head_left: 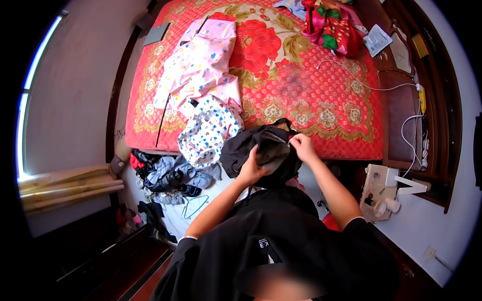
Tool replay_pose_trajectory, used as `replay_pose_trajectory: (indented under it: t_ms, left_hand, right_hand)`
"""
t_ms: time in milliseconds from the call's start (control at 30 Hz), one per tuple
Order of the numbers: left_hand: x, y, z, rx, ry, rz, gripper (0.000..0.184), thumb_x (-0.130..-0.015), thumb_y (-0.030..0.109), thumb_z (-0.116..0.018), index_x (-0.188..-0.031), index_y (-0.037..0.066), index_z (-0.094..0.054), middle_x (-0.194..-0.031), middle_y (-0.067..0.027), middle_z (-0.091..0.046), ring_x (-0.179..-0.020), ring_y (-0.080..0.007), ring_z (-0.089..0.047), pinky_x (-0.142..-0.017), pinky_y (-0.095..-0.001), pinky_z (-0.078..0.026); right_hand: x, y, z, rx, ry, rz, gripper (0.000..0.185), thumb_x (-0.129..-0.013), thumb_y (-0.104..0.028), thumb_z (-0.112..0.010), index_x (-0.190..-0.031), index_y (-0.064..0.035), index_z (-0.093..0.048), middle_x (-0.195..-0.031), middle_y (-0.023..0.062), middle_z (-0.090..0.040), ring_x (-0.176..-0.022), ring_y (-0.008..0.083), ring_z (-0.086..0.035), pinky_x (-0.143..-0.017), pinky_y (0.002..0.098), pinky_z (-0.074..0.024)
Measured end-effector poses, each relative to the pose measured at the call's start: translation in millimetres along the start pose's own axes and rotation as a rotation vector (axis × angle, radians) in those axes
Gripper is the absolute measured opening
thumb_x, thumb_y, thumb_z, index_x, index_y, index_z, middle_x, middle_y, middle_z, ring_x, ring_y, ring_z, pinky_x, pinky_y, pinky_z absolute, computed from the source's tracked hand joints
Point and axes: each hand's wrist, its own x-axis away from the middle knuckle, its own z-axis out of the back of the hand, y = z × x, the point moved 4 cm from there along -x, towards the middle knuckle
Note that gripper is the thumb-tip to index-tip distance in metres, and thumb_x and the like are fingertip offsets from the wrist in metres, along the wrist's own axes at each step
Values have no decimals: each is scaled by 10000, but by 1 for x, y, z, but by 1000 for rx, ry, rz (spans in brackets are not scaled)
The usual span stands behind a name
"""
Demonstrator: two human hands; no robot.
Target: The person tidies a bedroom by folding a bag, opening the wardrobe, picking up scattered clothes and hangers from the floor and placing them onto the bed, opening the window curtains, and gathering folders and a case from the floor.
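A: Record the hold. Where is the black bag (241, 150)?

B: At the near edge of the bed (346, 125), between my two hands, its mouth open and the grey lining (267, 152) in view. The white patterned cloth (206, 133) lies just beside it, to the left.

A: State of the hands?

B: My right hand (304, 148) is pinched, thumb against fingers, on the rim at the right of the mouth. My left hand (251, 170) lies at the left of the opening, thumb raised; whether it grips fabric, I cannot tell. What sits between the right fingertips is too small to identify.

A: Notes on technique?

B: In my judgement the left hand should bear outward lightly, so the rim is taut where the right hand works. The pinch wants to be close to the edge, with a short, even pull along it. Slack fabric could fold under the fingers.

A: Other risks?

B: The bag looks soft and likely to sag at the bed's edge; I would support its underside. The strap loop (282, 122) lies near the rim and could snag.
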Motion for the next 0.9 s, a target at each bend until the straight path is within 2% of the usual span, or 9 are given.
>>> replay_pose_trajectory:
  t_ms: [133, 233, 300, 433, 567, 700, 767, 833, 900]
  left_hand:
    - [-10, -6, 24, -66, 414, 0, 976, -648, 45, -697, -1402, 109, -81, -901, -221, -608, -774, -348, -612, -686, -402, -484]
    - [-7, -8, 44, -288, 416, 178, 755, -671, 85, -671, -1333, 191, -325, -735, -204, -612, -748, -382, -596, -668, -428, -471]
    - [-10, -32, 53, -437, 382, 176, 251, -688, 137, -636, -935, 117, -600, -764, -172, -625, -728, -354, -604, -654, -433, -467]
    - [9, -18, 75, -464, 388, 1, 174, -684, 175, -612, -836, 91, -605, -704, -157, -610, -690, -338, -599, -615, -430, -463]
    - [15, -13, 86, -448, 290, -1, 149, -693, 188, -609, -795, 81, -619, -686, -146, -614, -653, -329, -598, -603, -422, -463]
    - [7, -32, 91, 375, 162, 313, 179, -769, 123, -555, -792, -37, -633, -690, -101, -663, -570, -130, -604, -535, -247, -447]
    - [-4, -47, 94, 470, 197, 308, 158, -782, 91, -540, -785, -38, -630, -688, -110, -656, -572, -136, -606, -530, -238, -446]
    - [-17, -57, 104, 555, 139, 358, 182, -818, 49, -504, -908, -56, -623, -785, -111, -662, -738, -152, -642, -593, -199, -453]
    - [-34, -81, 112, 690, 225, 255, 193, -814, 42, -508, -922, -79, -613, -809, -115, -660, -799, -173, -643, -632, -206, -471]
  right_hand:
    - [39, -39, -28, -97, -164, 54, 152, -807, -148, -613, -815, -1, -573, -710, 79, -604, -661, 140, -566, -613, 287, -440]
    - [59, -67, -39, -22, -258, 102, 101, -785, -90, -603, -775, -4, -552, -763, 92, -554, -723, 202, -557, -659, 311, -440]
    - [64, -65, -46, 32, -238, 154, 99, -777, -86, -602, -759, -8, -544, -783, 101, -537, -760, 231, -549, -687, 325, -438]
    - [57, -50, -47, 296, -8, 161, 111, -775, -118, -600, -747, -34, -533, -867, 123, -514, -845, 297, -534, -756, 372, -433]
    - [39, 6, -50, 501, 20, -185, 137, -767, -155, -621, -764, -32, -559, -924, 142, -519, -872, 310, -531, -762, 389, -440]
    - [77, -78, -75, 480, 116, 416, 194, -748, -189, -618, -869, -49, -560, -1059, 188, -517, -990, 324, -497, -881, 422, -384]
    - [111, -109, -101, 350, -350, 549, 311, -735, -269, -631, -950, -57, -561, -1068, 212, -542, -1019, 320, -515, -918, 431, -362]
    - [141, -100, -116, 715, -887, 303, 332, -703, -223, -655, -969, -51, -555, -887, 201, -608, -938, 334, -562, -964, 445, -325]
    - [149, -59, -114, 1005, -1086, 341, 206, -694, -185, -608, -869, -79, -618, -695, 122, -626, -788, 281, -616, -967, 442, -310]
